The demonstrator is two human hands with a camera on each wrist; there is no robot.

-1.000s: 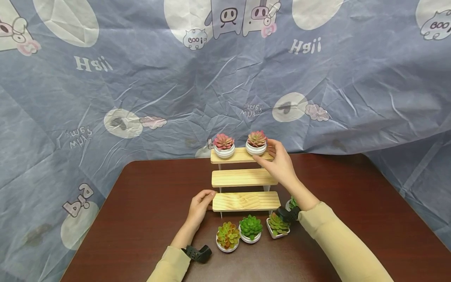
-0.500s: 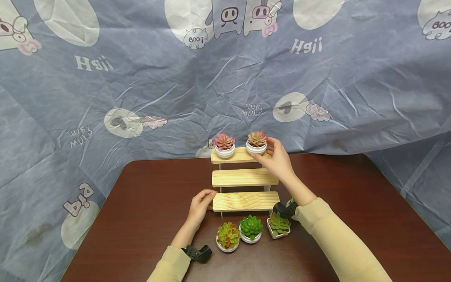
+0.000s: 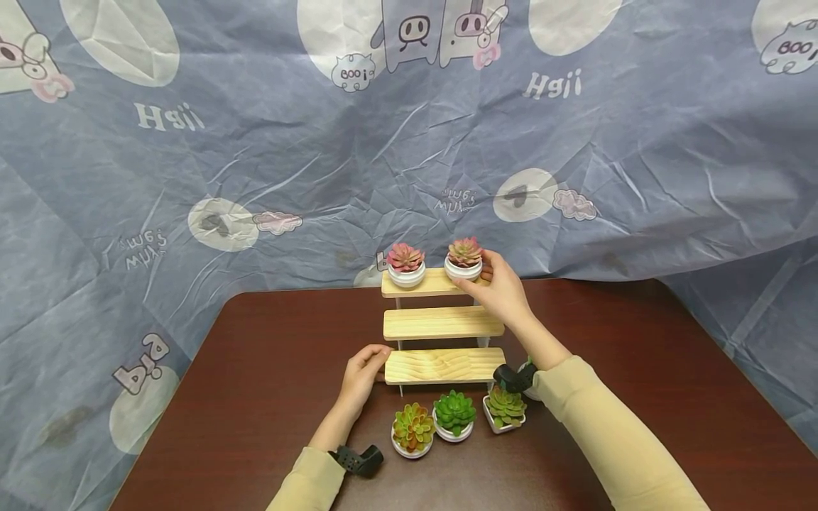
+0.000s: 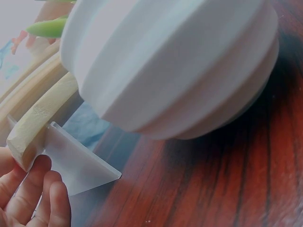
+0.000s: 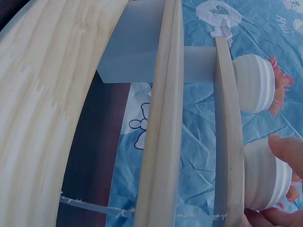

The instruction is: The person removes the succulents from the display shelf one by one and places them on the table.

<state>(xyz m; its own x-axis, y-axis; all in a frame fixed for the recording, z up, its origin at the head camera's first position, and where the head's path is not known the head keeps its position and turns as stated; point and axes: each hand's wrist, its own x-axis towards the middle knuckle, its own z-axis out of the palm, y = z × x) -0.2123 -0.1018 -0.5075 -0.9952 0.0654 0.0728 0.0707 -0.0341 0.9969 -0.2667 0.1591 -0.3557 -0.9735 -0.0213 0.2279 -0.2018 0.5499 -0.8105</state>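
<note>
**Right hand on the far pot, left hand bracing the stand**

Nearest on the counter [image 3: 268, 397] stand three small white pots in a row: a reddish-green succulent [image 3: 412, 426], a bright green one [image 3: 454, 411] and a third in a squarer pot [image 3: 505, 407]. A fourth pot is mostly hidden behind the right wrist.

Just beyond them is the three-step wooden stand [image 3: 444, 365], its boards running left to right. The left hand [image 3: 361, 372] curls its grip against the left end of the lowest step. The two lower steps carry nothing.

Farthest, the top step holds two pink succulents. The left one [image 3: 405, 264] stands free. The right hand [image 3: 501, 291], clearly the nearer one, has its thumb and fingers curled round the right pink pot [image 3: 464, 260] from the right side; the pot sits upright on the board, near its right end.
</note>
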